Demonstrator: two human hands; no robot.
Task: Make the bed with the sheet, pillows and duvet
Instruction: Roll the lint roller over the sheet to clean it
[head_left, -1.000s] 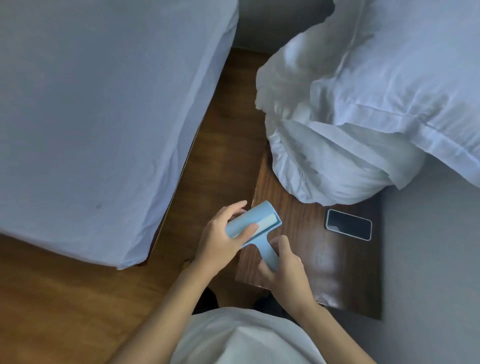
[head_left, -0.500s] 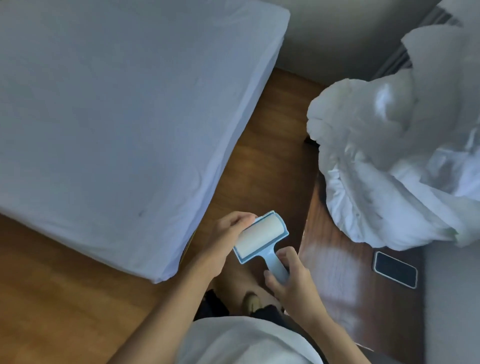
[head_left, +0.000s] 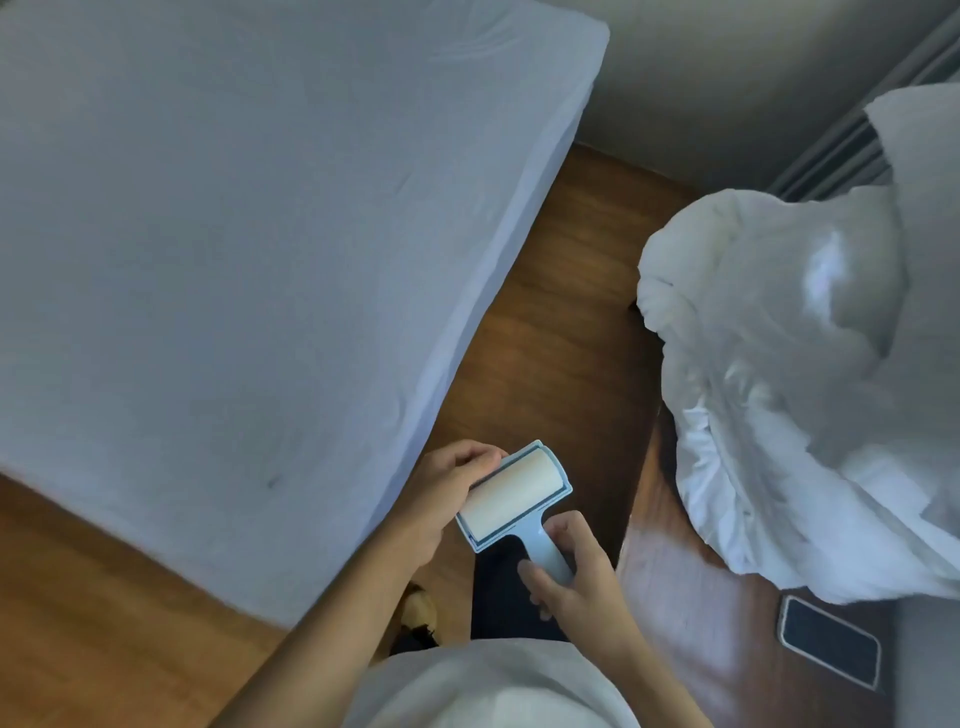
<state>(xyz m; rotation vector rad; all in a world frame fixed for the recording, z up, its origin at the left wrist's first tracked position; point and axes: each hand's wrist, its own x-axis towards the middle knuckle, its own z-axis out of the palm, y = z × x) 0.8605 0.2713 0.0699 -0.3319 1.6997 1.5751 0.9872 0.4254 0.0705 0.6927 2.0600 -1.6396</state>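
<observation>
**Lint roller held in both hands beside the sheeted bed**

The person stood in the gap between the bed (head_left: 234, 260) and a dark wooden surface (head_left: 691, 613), looking down at both hands. The right hand (head_left: 576, 577) gripped the pale blue handle of a lint roller (head_left: 511, 496), its fingers (head_left: 535, 574) curled round the handle and the thumb lying along the handle's upper side. The left hand (head_left: 441, 493) held the roller's head from the left, its fingers curled over the top left edge of the blue frame, with the cream roll facing up.

The sheet (head_left: 363, 130) was already on the mattress, pulled fairly smooth over the top and down the side nearest the person, with a few faint creases and a small dark mark near the lower edge. The duvet (head_left: 769, 364) lay bunched in a white heap on the surface to the right, well apart from the bed. A white pillow (head_left: 919, 171) showed at the top right edge, above the heap and partly cut off by the frame. A phone (head_left: 831, 644) lay face up on the surface just below the heap. Wooden floor (head_left: 561, 312) showed between the bed and the surface.
</observation>
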